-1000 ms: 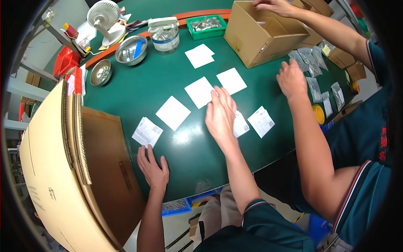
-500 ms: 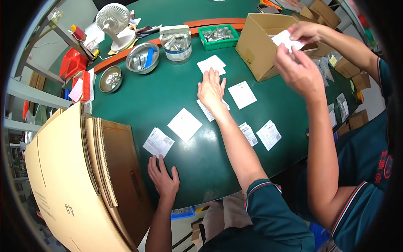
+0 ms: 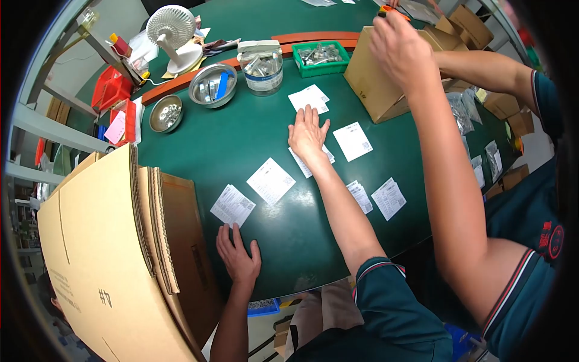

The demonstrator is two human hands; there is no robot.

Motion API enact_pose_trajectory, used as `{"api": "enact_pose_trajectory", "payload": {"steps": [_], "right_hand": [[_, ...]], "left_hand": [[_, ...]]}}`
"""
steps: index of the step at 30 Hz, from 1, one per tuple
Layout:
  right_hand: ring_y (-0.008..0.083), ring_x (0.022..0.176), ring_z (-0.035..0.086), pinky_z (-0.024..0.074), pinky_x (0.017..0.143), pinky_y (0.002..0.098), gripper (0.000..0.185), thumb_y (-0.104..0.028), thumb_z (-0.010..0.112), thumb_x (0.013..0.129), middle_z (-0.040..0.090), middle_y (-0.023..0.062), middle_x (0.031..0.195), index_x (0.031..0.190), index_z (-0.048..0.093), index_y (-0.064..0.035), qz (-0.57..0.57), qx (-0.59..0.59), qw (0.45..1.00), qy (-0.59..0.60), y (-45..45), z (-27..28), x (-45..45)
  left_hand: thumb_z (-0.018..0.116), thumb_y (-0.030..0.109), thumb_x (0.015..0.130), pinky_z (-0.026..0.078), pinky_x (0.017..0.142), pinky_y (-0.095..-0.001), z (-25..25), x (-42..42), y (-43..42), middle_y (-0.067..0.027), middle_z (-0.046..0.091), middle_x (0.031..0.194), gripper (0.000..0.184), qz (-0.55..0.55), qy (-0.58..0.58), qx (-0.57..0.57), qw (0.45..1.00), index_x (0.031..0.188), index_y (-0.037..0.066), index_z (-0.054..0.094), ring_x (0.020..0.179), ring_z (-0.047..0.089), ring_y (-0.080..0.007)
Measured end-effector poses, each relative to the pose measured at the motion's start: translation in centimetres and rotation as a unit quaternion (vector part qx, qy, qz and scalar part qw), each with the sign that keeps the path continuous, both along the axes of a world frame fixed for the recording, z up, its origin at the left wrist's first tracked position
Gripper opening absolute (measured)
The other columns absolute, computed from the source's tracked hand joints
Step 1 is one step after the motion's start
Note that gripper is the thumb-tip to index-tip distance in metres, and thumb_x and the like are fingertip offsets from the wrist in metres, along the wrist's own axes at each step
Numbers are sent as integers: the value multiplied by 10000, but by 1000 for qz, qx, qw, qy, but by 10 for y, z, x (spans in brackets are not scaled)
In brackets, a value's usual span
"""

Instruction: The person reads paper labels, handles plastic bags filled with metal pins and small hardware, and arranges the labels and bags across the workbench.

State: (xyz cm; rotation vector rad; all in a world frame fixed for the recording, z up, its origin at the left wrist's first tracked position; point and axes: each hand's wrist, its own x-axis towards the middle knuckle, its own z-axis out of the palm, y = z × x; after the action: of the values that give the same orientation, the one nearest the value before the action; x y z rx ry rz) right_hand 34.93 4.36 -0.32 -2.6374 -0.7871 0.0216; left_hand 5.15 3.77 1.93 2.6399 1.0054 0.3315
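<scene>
My left hand [image 3: 239,253] rests open on the green table, its fingertips at the lower edge of a printed paper stack [image 3: 233,206]. My right hand [image 3: 308,134] is spread flat, fingertips just below the upper paper stack [image 3: 309,98] and palm beside a partly covered stack [image 3: 300,161]. Whether it touches paper is unclear. More printed papers lie around: one at centre left [image 3: 271,181], one to the right of my right hand [image 3: 353,142], and two lower right, a stack [image 3: 360,196] and another [image 3: 389,198].
A co-worker's arms [image 3: 449,199] reach over a cardboard box [image 3: 375,78] at the right. Along the back are a green tray [image 3: 321,59], a clear jar [image 3: 263,75], metal bowls [image 3: 213,85] and a fan [image 3: 173,37]. Large cartons [image 3: 99,259] stand at the left.
My right hand has moved up the table, off the middle papers. My left hand stays by its stack. The co-worker lifted a white paper, now out of sight, and the hands are over the box.
</scene>
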Motion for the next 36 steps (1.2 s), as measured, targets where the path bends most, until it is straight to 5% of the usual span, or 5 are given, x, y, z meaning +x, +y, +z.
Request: {"api": "enact_pose_trajectory", "payload": {"steps": [9,36], "right_hand": [[286,1151,326,246,888,535,447,-245,523,783,351,171,1251,1128,434,25,68,16,997,-30,11,10,-59],[272,1161,302,236,886,510,513,-282,548,772,319,159,1277,1161,413,24,121,53,991,-24,25,8,-117]], "left_hand": [[557,196,728,211,983,-467,-4,-1,1,-191,307,1235,559,4,-1,5,1000,1212,3,355,1174,273,-342],[530,240,764,260,944,-476,-2,-3,2,-185,292,1262,558,11,1,-12,1000,1237,23,328,1182,278,-351]]}}
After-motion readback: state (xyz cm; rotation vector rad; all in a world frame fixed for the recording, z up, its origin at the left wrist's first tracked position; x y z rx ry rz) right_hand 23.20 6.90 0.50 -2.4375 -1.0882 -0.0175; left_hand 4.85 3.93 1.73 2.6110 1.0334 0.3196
